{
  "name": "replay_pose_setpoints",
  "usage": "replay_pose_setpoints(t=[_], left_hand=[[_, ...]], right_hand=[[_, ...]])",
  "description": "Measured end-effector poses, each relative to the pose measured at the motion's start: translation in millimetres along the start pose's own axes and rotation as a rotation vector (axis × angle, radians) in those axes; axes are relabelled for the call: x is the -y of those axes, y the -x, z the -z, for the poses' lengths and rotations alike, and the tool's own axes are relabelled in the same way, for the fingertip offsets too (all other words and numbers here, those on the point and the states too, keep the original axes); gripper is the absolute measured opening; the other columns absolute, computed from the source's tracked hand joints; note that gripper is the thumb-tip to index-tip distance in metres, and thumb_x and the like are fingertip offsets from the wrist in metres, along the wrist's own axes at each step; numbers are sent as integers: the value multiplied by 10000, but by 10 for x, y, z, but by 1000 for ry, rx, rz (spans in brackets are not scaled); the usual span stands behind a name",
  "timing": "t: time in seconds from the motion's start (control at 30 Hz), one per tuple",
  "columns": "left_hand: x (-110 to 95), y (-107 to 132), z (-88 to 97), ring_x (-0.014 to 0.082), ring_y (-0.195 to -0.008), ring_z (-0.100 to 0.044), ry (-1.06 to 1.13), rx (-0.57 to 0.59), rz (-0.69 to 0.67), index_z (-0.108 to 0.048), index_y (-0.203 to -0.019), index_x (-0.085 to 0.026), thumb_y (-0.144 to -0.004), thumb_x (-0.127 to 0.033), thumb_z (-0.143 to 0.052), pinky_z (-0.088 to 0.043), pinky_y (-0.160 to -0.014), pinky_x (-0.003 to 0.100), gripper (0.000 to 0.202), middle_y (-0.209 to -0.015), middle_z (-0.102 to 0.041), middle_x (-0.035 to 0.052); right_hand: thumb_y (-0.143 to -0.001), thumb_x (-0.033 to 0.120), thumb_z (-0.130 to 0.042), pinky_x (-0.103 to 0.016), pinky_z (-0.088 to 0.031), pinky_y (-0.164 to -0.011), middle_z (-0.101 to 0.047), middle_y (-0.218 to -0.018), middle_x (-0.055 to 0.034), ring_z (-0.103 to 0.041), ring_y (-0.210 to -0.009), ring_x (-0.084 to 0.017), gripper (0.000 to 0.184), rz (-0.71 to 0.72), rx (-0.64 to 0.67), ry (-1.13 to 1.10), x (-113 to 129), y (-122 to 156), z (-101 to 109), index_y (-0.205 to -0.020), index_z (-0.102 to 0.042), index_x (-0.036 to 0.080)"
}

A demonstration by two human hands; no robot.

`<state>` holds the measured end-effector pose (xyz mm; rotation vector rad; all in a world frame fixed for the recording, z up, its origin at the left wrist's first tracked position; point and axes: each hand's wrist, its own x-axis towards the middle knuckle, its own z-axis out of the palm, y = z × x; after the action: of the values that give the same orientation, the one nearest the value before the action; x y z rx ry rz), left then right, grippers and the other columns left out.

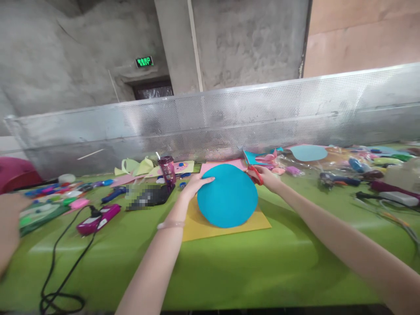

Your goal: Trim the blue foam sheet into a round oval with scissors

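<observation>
A round sheet of blue paper [227, 199] is held up over the table, its edge slightly uneven. My left hand [197, 183] grips its upper left side, the thumb lying on the front face and the other fingers hidden behind. In my right hand [265, 177] is a pair of scissors with red handles [255, 173], the blades pointing up and away at the upper right edge of the blue paper. Whether the blades touch the paper is hard to tell. Beneath lies a yellow sheet [226, 229], with a pink sheet [211, 166] behind.
A purple cup with a straw [167, 169] stands behind a black item [154, 196], partly blurred out. At left lie a purple power strip [98, 219] and its black cord [54, 258]. Another person's arm [9, 227] enters at far left. A perforated metal barrier [216, 122] runs behind the table.
</observation>
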<state>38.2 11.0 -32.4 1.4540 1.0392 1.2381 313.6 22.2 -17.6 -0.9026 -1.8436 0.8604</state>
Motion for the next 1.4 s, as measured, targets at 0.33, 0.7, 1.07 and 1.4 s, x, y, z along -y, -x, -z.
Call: replay_pose_setpoints(t=[0.33, 0.7, 1.07, 1.4], left_hand=[[46, -23, -44, 270, -839, -635, -13, 64, -25, -662, -909, -193, -521, -353, -755, -486, -764, 391, 430, -964, -673, 109], [135, -137, 40, 252, -841, -625, -38, -103, -119, -666, -847, -170, -562, -420, -712, -486, -749, 359, 381, -929, -680, 104], [137, -175, 87, 222, -808, -601, -105, -333, -303, -619, -840, -180, -665, -459, -605, -464, -715, 332, 330, -877, -664, 56], [145, -207, 100, 222, -780, -585, -171, -389, -336, -613, -849, -173, -671, -492, -584, -443, -672, 313, 367, -841, -652, 60]], right_hand=[[-605, 390, -675, -221, -402, -504, -546, -678, 8, -496, -579, -104, 331, -36, 111, -28, -79, -23, -195, -790, -518, 165], [-670, 376, -611, -219, -365, -472, -466, -622, 30, -443, -527, -84, 264, -4, -186, -59, 39, -26, -115, -753, -461, 175], [-716, 342, -563, -222, -421, -488, -494, -586, 22, -480, -489, -87, 201, -53, -110, -34, -43, -39, -64, -765, -478, 167], [-698, 212, -495, -189, -376, -448, -505, -597, 16, -486, -492, -82, 92, -132, -70, -28, 38, 13, -118, -775, -492, 162]])
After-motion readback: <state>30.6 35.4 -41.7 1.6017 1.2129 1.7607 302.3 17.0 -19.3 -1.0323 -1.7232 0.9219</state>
